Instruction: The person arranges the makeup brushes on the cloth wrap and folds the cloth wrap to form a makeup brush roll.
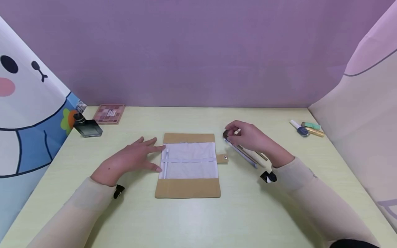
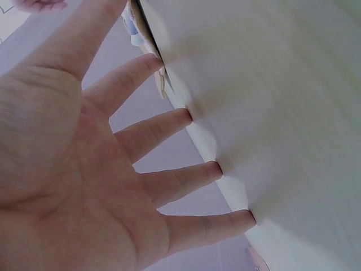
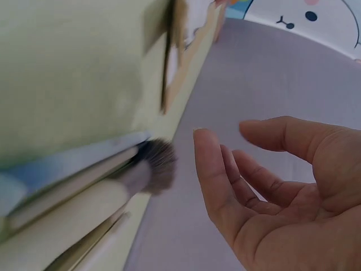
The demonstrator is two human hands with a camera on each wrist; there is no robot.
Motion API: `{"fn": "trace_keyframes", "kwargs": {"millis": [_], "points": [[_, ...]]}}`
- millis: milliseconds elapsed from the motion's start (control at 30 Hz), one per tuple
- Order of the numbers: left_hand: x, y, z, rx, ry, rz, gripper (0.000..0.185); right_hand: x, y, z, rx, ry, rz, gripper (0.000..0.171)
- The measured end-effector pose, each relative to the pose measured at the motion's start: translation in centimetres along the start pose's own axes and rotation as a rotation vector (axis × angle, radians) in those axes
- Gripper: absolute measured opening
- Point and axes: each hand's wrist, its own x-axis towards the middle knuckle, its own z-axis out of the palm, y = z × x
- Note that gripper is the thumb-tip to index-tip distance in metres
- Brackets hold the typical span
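A tan fabric roll-up case (image 1: 187, 188) lies unfolded on the table, its white lining crossed by an elastic band (image 1: 192, 160). One slim white stick-like tool (image 1: 166, 162) is tucked under that band at the left. My left hand (image 1: 133, 160) has its fingers spread; thumb and index finger touch the case's left edge, and the other fingertips rest on the table. My right hand (image 1: 249, 136) hovers over several makeup brushes (image 1: 248, 156) right of the case. In the right wrist view its thumb and index finger stand apart with nothing between them, beside a dark-bristled brush (image 3: 161, 166).
At the back left are a dark glass bottle (image 1: 88, 128) and a pink checkered flat box (image 1: 109, 114). A dark blue bottle with a white cap (image 1: 302, 131), a green tube (image 1: 311, 125) and a gold tube (image 1: 314, 132) lie at the right. A snap tab (image 1: 222, 158) sticks out from the case.
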Motion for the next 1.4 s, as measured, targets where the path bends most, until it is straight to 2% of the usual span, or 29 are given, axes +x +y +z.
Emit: {"fn": "trace_keyframes", "kwargs": {"millis": [133,433,567,967,1233,1400], "points": [[-0.2,0.0,0.1,-0.011,0.002,0.003,0.090,-0.6,1.0,-0.2,-0.018,-0.006,0.029,0.039],[-0.3,0.0,0.0,-0.001,0.022,0.023,0.090,-1.1,2.4,0.2,-0.153,-0.070,-0.018,0.040],[-0.2,0.0,0.0,0.005,0.016,0.019,0.091,-1.2,2.5,0.5,-0.182,-0.100,-0.029,0.042],[-0.5,0.4,-0.1,0.001,0.001,0.007,0.089,-1.0,2.2,1.9,-0.245,-0.100,-0.021,0.047],[-0.5,0.2,0.2,0.007,0.008,0.011,0.089,-0.8,2.2,2.3,-0.256,-0.130,-0.015,0.026],[-0.3,0.1,0.3,0.021,-0.002,0.005,0.089,-0.4,2.2,2.4,-0.315,-0.131,-0.033,0.036]]}}
